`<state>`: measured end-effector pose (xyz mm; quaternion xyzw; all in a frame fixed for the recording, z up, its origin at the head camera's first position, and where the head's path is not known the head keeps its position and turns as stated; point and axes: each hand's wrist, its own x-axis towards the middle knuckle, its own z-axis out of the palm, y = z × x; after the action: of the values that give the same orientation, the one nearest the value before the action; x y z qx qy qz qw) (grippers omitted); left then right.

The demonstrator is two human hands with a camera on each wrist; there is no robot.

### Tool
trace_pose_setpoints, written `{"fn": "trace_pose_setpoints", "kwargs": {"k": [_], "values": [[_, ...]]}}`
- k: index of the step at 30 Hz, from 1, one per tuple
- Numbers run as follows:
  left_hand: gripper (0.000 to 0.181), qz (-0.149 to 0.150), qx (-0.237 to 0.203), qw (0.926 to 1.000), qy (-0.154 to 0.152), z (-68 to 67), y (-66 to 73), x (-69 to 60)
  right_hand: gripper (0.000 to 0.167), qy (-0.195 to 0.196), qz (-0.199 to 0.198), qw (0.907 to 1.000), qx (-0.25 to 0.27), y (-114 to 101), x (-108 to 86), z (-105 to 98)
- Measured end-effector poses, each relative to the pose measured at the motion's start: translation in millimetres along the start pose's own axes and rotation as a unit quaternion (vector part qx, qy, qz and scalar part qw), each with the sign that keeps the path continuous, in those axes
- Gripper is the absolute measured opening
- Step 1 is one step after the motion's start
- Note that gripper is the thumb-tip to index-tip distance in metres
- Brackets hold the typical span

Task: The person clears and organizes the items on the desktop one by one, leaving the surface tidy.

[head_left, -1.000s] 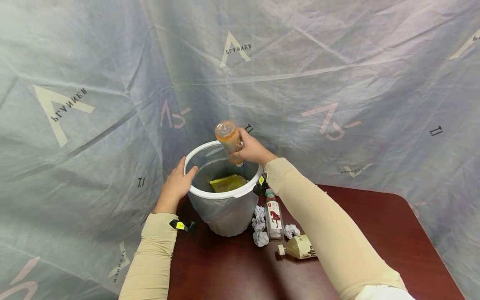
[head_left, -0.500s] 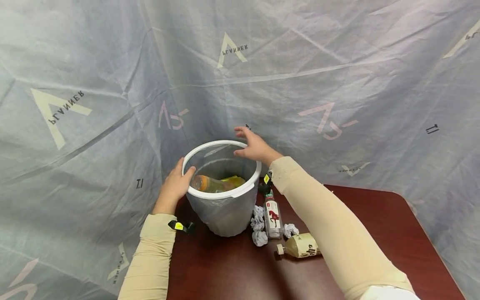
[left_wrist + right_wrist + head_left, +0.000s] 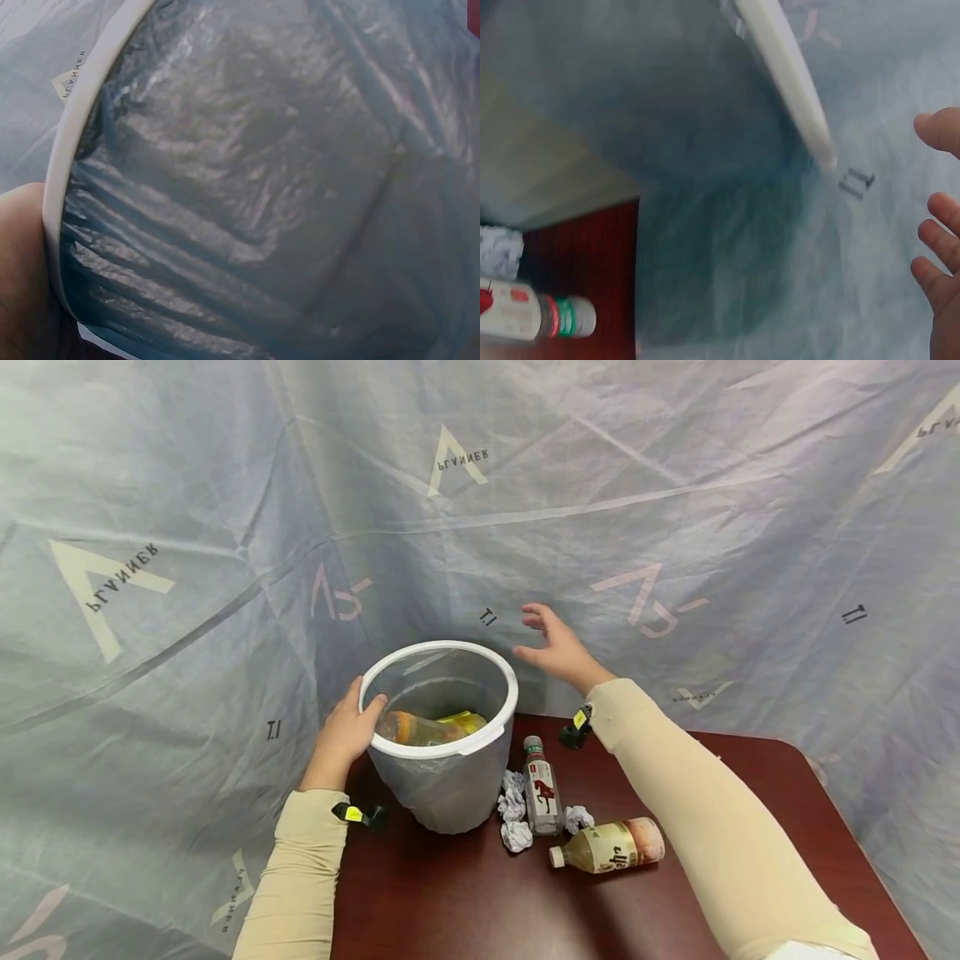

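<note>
Creased grey sheeting hangs behind the bin, which stands on a dark red table. Only the head view shows an orange-banded bottle inside it; the left wrist view reveals crinkled plastic beside its white rim. Pale grey, upright — left hand gripping its left edge, right hand loose and empty off its right.

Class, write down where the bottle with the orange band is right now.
In the head view, the orange-banded bottle lies inside the bin, left of the picture's centre, beside the yellow packet and right of the left hand.
</note>
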<state>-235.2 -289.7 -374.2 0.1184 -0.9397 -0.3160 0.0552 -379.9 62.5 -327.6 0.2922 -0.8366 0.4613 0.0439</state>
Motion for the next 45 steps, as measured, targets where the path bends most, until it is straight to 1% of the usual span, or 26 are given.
{"fn": "trace_pose_setpoints", "kwargs": {"k": [2, 6, 12, 17, 21, 24, 28, 35, 40, 45], "values": [[0.081, 0.001, 0.000, 1.0000, 0.000, 0.0, -0.4, 0.3, 0.073, 0.002, -0.001, 1.0000, -0.005, 9, -8.2, -7], [0.081, 0.004, 0.002, 1.0000, 0.002, -0.3, 0.3, 0.5, 0.075, -0.008, 0.003, 0.9996, -0.026, 29, -27.7, -23], [0.080, 0.003, 0.004, 1.0000, 0.001, -0.8, 3.0, -0.9, 0.074, -0.022, 0.017, 0.9985, -0.047, 53, -63.5, -40], [0.081, 0.002, 0.007, 1.0000, -0.006, -2.2, 2.5, -0.4, 0.077, -0.018, 0.003, 0.9981, -0.059, 78, -95.7, -48], [0.083, 0.005, 0.011, 0.9999, -0.010, -3.5, 0.8, 0.0, 0.081, -0.020, 0.003, 0.9978, -0.063, 95, -121.5, -49], [0.083, 0.008, 0.013, 0.9998, -0.011, -4.1, 0.4, -0.5, 0.082, -0.032, 0.017, 0.9974, -0.062, 107, -140.3, -46], [0.084, 0.010, 0.016, 0.9997, -0.013, -4.2, 0.9, -2.1, 0.083, -0.051, 0.023, 0.9966, -0.062, 122, -164.6, -40], [0.084, 0.015, 0.016, 0.9997, -0.013, -3.1, 0.8, -1.5, 0.079, -0.047, -0.013, 0.9972, -0.056, 153, -206.2, -21], [0.084, 0.018, 0.010, 0.9997, -0.014, -4.2, 0.3, -0.8, 0.080, -0.047, -0.032, 0.9967, -0.058, 176, -230.7, -6], [0.085, 0.021, 0.006, 0.9997, -0.010, -3.8, -0.5, -0.3, 0.083, -0.067, -0.049, 0.9954, -0.048, 195, -251.7, 7]]}}
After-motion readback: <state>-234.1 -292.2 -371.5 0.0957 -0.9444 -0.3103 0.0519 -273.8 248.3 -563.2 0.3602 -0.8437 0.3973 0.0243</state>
